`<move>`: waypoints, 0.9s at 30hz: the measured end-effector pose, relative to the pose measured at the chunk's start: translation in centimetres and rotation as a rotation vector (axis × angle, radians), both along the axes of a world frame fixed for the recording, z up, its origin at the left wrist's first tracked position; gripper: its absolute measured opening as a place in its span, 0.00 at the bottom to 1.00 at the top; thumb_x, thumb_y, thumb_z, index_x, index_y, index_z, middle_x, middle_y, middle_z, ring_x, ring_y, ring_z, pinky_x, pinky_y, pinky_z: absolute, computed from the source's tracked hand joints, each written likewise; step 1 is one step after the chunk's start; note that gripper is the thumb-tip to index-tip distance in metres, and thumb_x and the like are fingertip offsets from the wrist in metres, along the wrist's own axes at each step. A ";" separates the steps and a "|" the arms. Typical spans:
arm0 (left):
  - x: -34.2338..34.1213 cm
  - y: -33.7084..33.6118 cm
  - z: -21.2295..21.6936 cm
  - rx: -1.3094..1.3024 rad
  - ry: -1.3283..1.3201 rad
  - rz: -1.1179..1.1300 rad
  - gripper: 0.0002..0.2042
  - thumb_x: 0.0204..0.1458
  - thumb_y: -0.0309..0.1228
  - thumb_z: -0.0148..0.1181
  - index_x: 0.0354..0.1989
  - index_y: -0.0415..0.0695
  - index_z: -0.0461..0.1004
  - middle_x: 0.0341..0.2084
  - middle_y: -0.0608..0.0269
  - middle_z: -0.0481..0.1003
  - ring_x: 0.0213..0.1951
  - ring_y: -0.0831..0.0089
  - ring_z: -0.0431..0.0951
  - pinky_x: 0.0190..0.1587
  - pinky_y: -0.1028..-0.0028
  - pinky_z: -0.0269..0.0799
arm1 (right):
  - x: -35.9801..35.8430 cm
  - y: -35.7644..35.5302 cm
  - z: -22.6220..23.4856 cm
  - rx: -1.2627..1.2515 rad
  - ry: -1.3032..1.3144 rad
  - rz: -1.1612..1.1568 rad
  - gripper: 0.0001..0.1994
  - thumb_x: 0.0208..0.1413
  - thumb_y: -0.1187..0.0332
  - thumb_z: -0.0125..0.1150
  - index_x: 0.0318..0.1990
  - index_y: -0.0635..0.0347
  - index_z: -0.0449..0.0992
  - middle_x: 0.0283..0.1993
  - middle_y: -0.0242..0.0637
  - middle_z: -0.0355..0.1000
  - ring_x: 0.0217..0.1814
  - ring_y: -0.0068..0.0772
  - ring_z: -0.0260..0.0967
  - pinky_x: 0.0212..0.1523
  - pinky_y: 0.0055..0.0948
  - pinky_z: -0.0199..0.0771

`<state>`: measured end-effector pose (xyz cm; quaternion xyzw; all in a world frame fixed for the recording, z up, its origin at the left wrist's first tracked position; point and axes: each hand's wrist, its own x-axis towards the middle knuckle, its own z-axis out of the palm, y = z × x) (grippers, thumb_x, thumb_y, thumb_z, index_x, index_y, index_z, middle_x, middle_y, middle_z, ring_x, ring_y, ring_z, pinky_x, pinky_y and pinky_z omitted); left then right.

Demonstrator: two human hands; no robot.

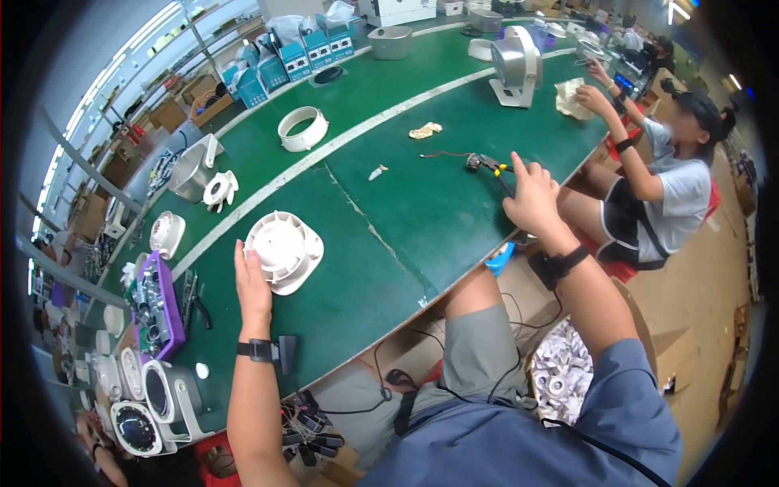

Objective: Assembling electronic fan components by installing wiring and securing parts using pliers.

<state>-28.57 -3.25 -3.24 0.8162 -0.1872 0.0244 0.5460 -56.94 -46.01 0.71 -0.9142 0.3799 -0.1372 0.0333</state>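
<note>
- The left hand (252, 286) stands flat-palmed and released against the near-left edge of the round white fan housing (284, 250), fingers up, thumb side toward the part; it touches or almost touches the rim and clasps nothing.
- The housing lies face up on the green bench (381, 276), just right of that hand and on the near side of the white stripe (341, 146) that runs along the bench. Being round, it has no long axis to line up with.
- The left forearm comes up from the lower edge, a black wrist strap below the palm.
- The right hand (531, 199) reaches well to the right of the housing, fingers curled down over the yellow-handled pliers (487, 165). The handles point toward the grip and the jaws away, toward a thin red wire (442, 153). Whether the fingers have clenched on the handles I cannot tell.
- The right arm is stretched forward, elbow low, wrist bent down; this hand is the nearer to the pliers, the left to the housing.
</note>
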 end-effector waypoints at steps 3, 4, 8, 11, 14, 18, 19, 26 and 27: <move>-1.4 -1.6 1.8 0.159 -0.041 -0.144 0.48 0.56 0.37 0.67 0.77 0.34 0.41 0.74 0.36 0.49 0.73 0.48 0.56 0.73 0.62 0.54 | -0.1 -0.8 -1.2 0.100 -0.084 -0.036 0.45 0.42 0.71 0.61 0.75 0.56 0.57 0.58 0.52 0.65 0.64 0.55 0.61 0.66 0.52 0.57; -2.0 -2.5 2.3 0.274 -0.151 -0.170 0.52 0.50 0.37 0.72 0.77 0.35 0.41 0.74 0.35 0.47 0.74 0.46 0.54 0.73 0.61 0.54 | -0.3 -1.2 -1.6 0.143 -0.141 -0.021 0.46 0.41 0.72 0.60 0.75 0.55 0.57 0.59 0.51 0.65 0.64 0.55 0.60 0.66 0.52 0.56; -3.0 -6.9 3.2 0.455 -0.232 -0.230 0.60 0.40 0.40 0.80 0.77 0.39 0.42 0.74 0.29 0.40 0.75 0.39 0.48 0.74 0.57 0.52 | 0.0 -1.6 -2.9 0.176 -0.309 0.011 0.47 0.40 0.73 0.59 0.75 0.55 0.56 0.59 0.50 0.64 0.64 0.55 0.59 0.68 0.52 0.54; -1.6 -12.1 2.5 0.513 -0.259 -0.273 0.60 0.40 0.40 0.80 0.77 0.39 0.42 0.73 0.27 0.40 0.75 0.37 0.47 0.74 0.56 0.51 | 0.1 -2.1 -2.6 0.195 -0.323 -0.003 0.46 0.39 0.73 0.59 0.75 0.56 0.57 0.59 0.50 0.63 0.65 0.54 0.58 0.69 0.52 0.53; 2.8 -18.2 1.8 0.425 -0.348 -0.231 0.59 0.44 0.43 0.78 0.77 0.38 0.39 0.72 0.22 0.41 0.75 0.33 0.44 0.75 0.52 0.48 | 0.8 -2.4 -2.5 0.225 -0.295 0.034 0.47 0.40 0.73 0.59 0.76 0.55 0.55 0.61 0.51 0.63 0.67 0.54 0.58 0.69 0.53 0.52; 2.5 -24.5 3.5 0.381 -0.343 -0.169 0.57 0.47 0.45 0.76 0.77 0.38 0.39 0.72 0.22 0.43 0.75 0.34 0.44 0.75 0.51 0.46 | -0.2 -3.7 -1.1 0.205 -0.231 0.039 0.43 0.41 0.73 0.59 0.72 0.56 0.59 0.58 0.52 0.66 0.65 0.57 0.61 0.66 0.53 0.57; 1.4 -24.6 3.6 0.377 -0.357 -0.207 0.54 0.49 0.43 0.74 0.76 0.38 0.41 0.72 0.25 0.44 0.75 0.35 0.45 0.75 0.51 0.46 | -0.4 -4.3 -0.8 0.270 -0.272 0.043 0.37 0.41 0.73 0.58 0.66 0.57 0.65 0.57 0.52 0.67 0.63 0.58 0.62 0.64 0.53 0.60; -2.3 -13.2 3.1 0.538 -0.374 -0.374 0.44 0.55 0.37 0.69 0.75 0.40 0.49 0.74 0.37 0.51 0.74 0.41 0.50 0.74 0.51 0.48 | -0.6 -6.7 0.2 0.349 -0.338 0.084 0.14 0.43 0.77 0.54 0.40 0.64 0.76 0.50 0.50 0.71 0.55 0.59 0.67 0.57 0.45 0.69; -2.2 -11.0 2.9 0.529 -0.356 -0.336 0.42 0.56 0.37 0.68 0.75 0.39 0.50 0.73 0.38 0.52 0.74 0.42 0.50 0.74 0.52 0.48 | -0.6 -6.5 0.2 0.261 -0.445 0.102 0.13 0.43 0.77 0.54 0.39 0.64 0.77 0.48 0.50 0.72 0.54 0.59 0.68 0.56 0.45 0.70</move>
